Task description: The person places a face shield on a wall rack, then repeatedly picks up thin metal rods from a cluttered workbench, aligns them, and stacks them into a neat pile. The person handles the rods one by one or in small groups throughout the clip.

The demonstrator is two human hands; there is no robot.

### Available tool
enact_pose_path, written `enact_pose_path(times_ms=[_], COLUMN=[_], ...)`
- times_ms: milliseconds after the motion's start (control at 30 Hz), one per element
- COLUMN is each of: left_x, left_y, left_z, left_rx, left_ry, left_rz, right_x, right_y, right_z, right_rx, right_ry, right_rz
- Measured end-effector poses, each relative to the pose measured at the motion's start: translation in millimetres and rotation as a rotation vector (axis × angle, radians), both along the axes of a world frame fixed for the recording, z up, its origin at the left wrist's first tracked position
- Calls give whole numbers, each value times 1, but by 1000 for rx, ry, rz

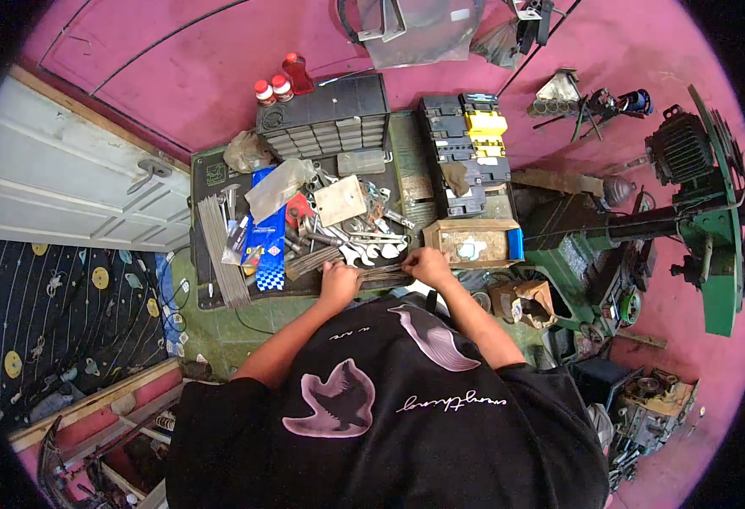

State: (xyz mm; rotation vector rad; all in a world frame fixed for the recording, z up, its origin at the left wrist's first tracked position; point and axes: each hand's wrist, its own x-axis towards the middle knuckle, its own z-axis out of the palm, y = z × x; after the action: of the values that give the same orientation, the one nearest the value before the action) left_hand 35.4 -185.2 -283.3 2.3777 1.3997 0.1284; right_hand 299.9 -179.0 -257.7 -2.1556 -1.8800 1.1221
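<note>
At the near edge of the workbench, a small bundle of thin brownish welding rods (pixel 383 275) lies crosswise between my hands. My left hand (pixel 338 282) has its fingers closed at the bundle's left end. The right end is gripped by my right hand (pixel 428 266), beside an open cardboard box (pixel 474 243). Just beyond my left hand is a second group of rods (pixel 311 262). Several open-end wrenches (pixel 374 251) lie right behind the bundle. Farther left, a longer stack of grey rods (pixel 222 250) rests next to a blue packet (pixel 268 240).
A grey drawer cabinet (pixel 328 127) stands at the back with red bottles (pixel 297 74) on top. Black and yellow cases (pixel 466 153) line the bench's right side. A green drill press (pixel 703 220) is at far right, a white door (pixel 84 170) at left.
</note>
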Motion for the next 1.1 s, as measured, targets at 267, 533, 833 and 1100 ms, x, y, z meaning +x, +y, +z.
enact_pose_path(times_ms=[267, 533, 833, 1100], left_x=[-3, -7, -15, -63], left_y=[-3, -5, -7, 3], left_z=[-1, -4, -1, 14], left_rx=[6, 94, 135, 291], left_ry=[-83, -20, -30, 72], left_rz=[34, -6, 40, 289], right_x=[-8, -25, -31, -83], right_y=[1, -6, -4, 13], right_z=[4, -16, -21, -1], right_rx=[-37, 67, 142, 417], right_ry=[-169, -276, -275, -222], right_rz=[47, 152, 260, 512])
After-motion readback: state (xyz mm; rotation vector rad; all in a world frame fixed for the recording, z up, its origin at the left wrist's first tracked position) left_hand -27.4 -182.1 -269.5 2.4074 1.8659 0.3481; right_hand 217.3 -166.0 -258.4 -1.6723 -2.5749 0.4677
